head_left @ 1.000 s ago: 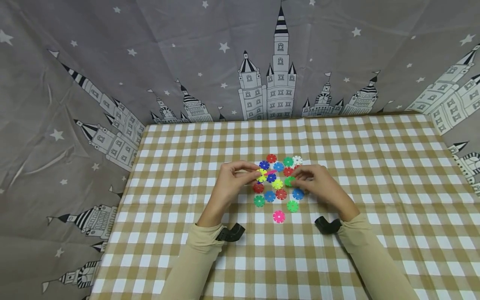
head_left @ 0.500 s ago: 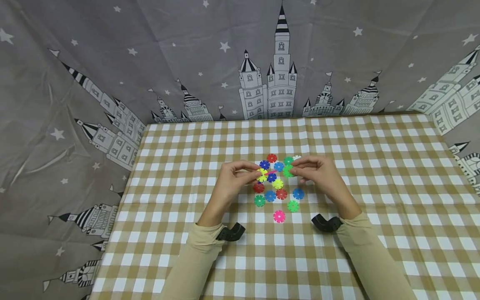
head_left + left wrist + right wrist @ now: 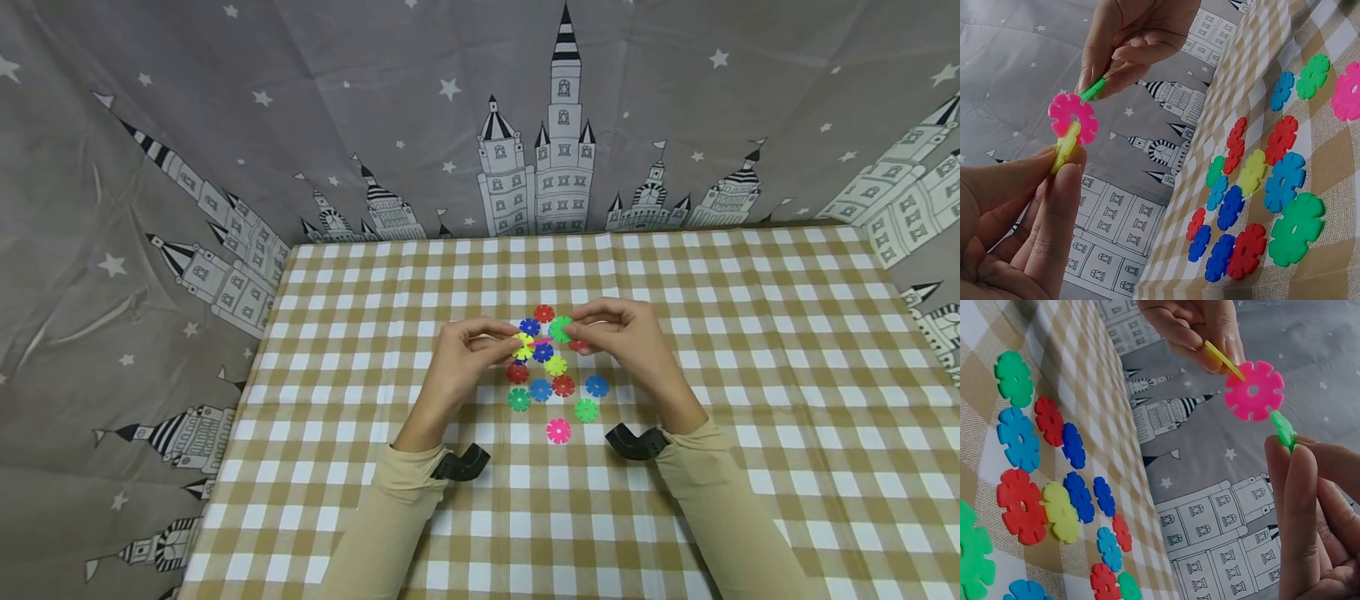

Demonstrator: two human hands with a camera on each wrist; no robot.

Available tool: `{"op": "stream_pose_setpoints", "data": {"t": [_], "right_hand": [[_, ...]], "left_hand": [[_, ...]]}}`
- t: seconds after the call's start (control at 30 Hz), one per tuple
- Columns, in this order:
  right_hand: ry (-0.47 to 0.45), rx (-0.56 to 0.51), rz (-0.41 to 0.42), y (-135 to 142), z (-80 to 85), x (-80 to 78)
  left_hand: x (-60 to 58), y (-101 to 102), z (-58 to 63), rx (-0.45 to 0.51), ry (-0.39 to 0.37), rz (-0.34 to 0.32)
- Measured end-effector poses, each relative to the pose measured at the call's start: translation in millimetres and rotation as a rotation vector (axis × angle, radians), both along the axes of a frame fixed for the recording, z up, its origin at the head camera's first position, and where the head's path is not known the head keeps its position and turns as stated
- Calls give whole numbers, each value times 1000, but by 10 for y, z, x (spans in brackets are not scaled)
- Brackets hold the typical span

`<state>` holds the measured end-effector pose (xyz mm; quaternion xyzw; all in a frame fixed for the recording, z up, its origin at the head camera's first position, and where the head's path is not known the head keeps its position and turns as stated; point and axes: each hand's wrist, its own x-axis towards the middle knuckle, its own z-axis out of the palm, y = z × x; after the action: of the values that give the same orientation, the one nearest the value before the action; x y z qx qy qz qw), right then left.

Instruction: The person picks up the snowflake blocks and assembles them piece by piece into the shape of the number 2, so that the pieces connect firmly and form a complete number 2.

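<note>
Over tablecloth (image 3: pixel 375 333), left grip (image 3: pixel 468 348) pinches yellow disc (image 3: pixel 527 347), right grip (image 3: pixel 621 330) green (image 3: pixel 558 329), pink disc (image 3: pixel 1264 394) crosswise.

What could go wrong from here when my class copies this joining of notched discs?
The green disc, pinched in the right grip, meets the pink disc at its rim, so it might miss a notch and slip.

The left grip pinches only the yellow disc, so pushing might twist the pink one loose.

Everything is joined in mid-air; a dropped piece could land among the loose discs.
</note>
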<state>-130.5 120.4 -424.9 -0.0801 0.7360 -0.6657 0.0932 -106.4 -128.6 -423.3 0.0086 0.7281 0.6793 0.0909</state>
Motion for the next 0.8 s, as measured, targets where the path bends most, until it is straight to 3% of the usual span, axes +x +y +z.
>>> {"op": "stream_pose_setpoints", "data": {"t": [0.8], "right_hand": [[43,36,49,-31,-10,26]], "left_hand": [[5,2,1,0,40,14]]}}
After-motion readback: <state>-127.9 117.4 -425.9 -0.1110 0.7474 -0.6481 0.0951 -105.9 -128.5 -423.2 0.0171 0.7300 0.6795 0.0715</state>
